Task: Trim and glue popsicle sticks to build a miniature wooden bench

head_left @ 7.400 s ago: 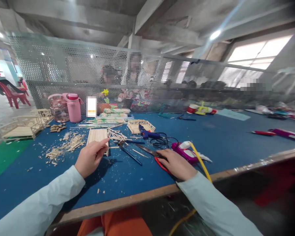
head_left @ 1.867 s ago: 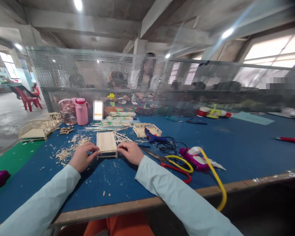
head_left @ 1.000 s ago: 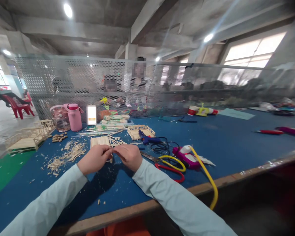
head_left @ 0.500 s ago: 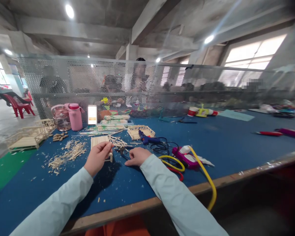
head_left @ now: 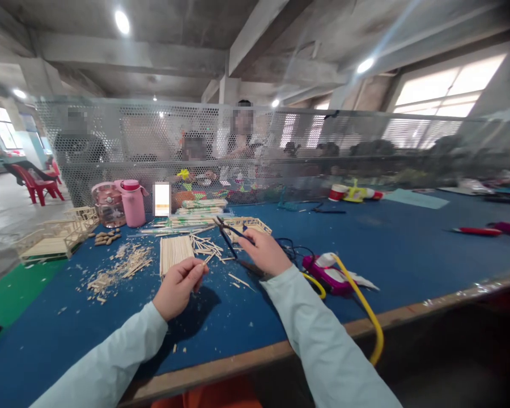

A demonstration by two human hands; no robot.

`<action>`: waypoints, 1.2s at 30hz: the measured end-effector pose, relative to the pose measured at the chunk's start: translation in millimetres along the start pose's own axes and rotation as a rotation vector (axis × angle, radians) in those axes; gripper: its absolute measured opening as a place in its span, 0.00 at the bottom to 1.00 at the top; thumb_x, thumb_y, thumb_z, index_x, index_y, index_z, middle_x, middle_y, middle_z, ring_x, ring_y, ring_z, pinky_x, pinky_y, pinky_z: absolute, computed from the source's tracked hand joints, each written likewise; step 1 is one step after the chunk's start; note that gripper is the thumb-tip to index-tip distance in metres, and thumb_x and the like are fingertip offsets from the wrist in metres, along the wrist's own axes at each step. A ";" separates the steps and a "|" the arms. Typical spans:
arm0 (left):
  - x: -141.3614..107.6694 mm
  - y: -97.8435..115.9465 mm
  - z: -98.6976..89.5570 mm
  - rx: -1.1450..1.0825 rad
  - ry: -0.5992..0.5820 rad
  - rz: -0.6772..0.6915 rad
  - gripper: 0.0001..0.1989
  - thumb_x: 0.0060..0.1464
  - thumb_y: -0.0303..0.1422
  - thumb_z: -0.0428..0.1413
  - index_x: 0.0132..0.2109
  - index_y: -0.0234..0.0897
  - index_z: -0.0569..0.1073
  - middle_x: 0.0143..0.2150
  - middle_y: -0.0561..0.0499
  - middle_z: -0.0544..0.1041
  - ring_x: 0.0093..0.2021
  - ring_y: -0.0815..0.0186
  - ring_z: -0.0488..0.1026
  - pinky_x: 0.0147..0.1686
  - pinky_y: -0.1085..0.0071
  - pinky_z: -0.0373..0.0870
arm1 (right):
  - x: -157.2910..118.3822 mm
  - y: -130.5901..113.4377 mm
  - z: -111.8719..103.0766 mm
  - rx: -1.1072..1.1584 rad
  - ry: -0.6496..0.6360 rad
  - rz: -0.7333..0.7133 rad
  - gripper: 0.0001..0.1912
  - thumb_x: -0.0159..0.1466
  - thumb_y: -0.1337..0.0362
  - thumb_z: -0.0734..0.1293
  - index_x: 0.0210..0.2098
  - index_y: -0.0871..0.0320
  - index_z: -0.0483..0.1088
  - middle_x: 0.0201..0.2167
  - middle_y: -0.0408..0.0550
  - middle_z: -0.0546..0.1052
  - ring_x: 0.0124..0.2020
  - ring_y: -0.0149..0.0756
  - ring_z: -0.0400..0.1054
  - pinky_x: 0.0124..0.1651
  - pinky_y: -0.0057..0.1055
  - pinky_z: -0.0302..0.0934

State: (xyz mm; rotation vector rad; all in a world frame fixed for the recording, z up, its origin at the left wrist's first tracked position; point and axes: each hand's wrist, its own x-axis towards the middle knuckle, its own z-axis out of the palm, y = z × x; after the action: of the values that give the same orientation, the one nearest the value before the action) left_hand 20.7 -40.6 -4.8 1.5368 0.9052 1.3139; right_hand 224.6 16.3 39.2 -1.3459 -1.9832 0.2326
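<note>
My left hand (head_left: 181,288) is closed in a pinch above the near edge of a flat panel of pale wooden sticks (head_left: 176,252). Whatever is between its fingertips is too small to make out. In my right hand (head_left: 267,252) is a pair of pliers (head_left: 229,241), handles spread and jaws pointing away to the left. The pliers' jaws are over the table near a small stick-built frame (head_left: 255,228), which the right hand partly covers. Loose cut sticks (head_left: 207,247) lie between the panel and the pliers.
Left of the panel are stick scraps (head_left: 123,269), peanuts (head_left: 107,236), a pink bottle (head_left: 134,204) and stick-built models (head_left: 53,241). Packed sticks (head_left: 199,211) lie behind. A purple power strip (head_left: 329,275) with a yellow cable (head_left: 365,309) sits right. A perforated screen (head_left: 153,133) backs the table.
My right hand has moved up and right, and the pliers now point away from me. My left hand has shifted slightly right and nearer, uncovering more of the stick panel.
</note>
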 end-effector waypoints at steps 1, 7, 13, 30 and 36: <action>-0.1 0.6 -0.5 0.005 0.010 0.023 0.18 0.49 0.47 0.53 0.31 0.33 0.71 0.38 0.44 0.72 0.29 0.70 0.67 0.25 0.73 0.65 | 1.2 -1.5 -4.2 0.183 -0.007 -0.001 0.13 0.59 0.56 0.59 0.23 0.57 0.59 0.17 0.39 0.61 0.20 0.27 0.55 0.24 0.25 0.48; 2.2 11.0 -7.1 -0.071 0.079 0.032 0.16 0.50 0.45 0.53 0.30 0.34 0.70 0.65 0.43 0.47 0.59 0.53 0.56 0.37 0.67 0.71 | 8.0 -28.0 -11.9 1.003 -0.346 0.127 0.18 0.56 0.53 0.64 0.22 0.55 0.51 0.11 0.30 0.50 0.11 0.20 0.37 0.14 0.20 0.34; 3.2 14.0 -7.4 -0.043 0.007 0.024 0.18 0.50 0.47 0.51 0.30 0.35 0.67 0.33 0.52 0.66 0.21 0.76 0.56 0.19 0.77 0.57 | 9.1 -55.0 28.4 1.256 -0.368 0.086 0.18 0.55 0.54 0.65 0.21 0.56 0.52 0.09 0.30 0.49 0.10 0.20 0.37 0.12 0.20 0.34; 2.4 22.0 -16.5 0.048 0.031 0.019 0.18 0.51 0.48 0.49 0.32 0.35 0.68 0.29 0.52 0.69 0.24 0.72 0.63 0.21 0.75 0.59 | -0.4 -36.7 36.7 1.041 -0.297 -0.202 0.31 0.42 0.70 0.56 0.48 0.59 0.62 0.45 0.54 0.70 0.47 0.42 0.66 0.48 0.42 0.61; 10.1 12.3 -25.8 0.110 0.244 0.043 0.18 0.51 0.47 0.49 0.33 0.35 0.68 0.20 0.58 0.62 0.17 0.75 0.53 0.16 0.77 0.50 | 4.3 -17.7 40.5 0.334 -0.157 -0.369 0.37 0.45 0.74 0.56 0.56 0.59 0.57 0.50 0.53 0.67 0.53 0.41 0.59 0.58 0.43 0.49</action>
State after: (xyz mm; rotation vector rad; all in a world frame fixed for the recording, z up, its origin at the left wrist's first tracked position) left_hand -3.3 -31.1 11.1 1.5071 1.1187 1.5285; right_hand 184.5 21.7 20.9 -0.7566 -2.1635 0.4813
